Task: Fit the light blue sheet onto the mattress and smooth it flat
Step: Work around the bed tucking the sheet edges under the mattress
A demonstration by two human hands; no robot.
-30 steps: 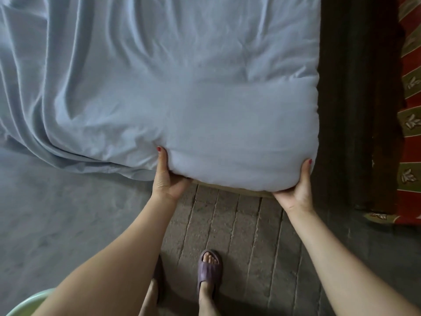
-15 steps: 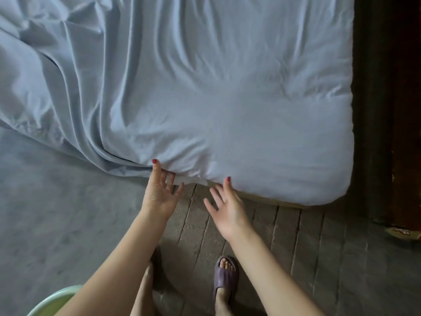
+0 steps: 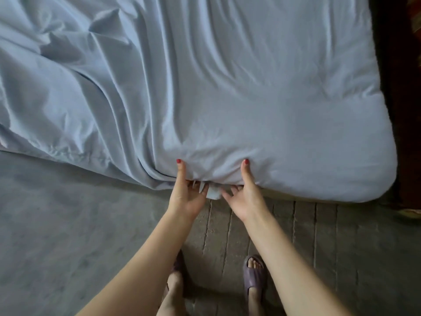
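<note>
The light blue sheet (image 3: 227, 87) covers the mattress, stretched smooth over the near right corner (image 3: 364, 174) and bunched in long folds on the left. My left hand (image 3: 186, 190) and my right hand (image 3: 246, 192) sit side by side at the near edge. Each thumb presses on top of the sheet while the fingers curl under its hem. A small white tag (image 3: 213, 192) hangs between them. The mattress itself is hidden except for a thin pale strip (image 3: 296, 198) under the sheet edge.
The loose left part of the sheet (image 3: 68, 151) spills onto the grey floor (image 3: 68, 224). Brick-like paving (image 3: 319, 236) lies under my feet in purple slippers (image 3: 254, 277). A dark wooden frame (image 3: 396, 87) runs along the mattress's right side.
Both hands were apart at the corner, then let go and shifted left. Now they grip the sheet's near edge close together, and the view has moved closer.
</note>
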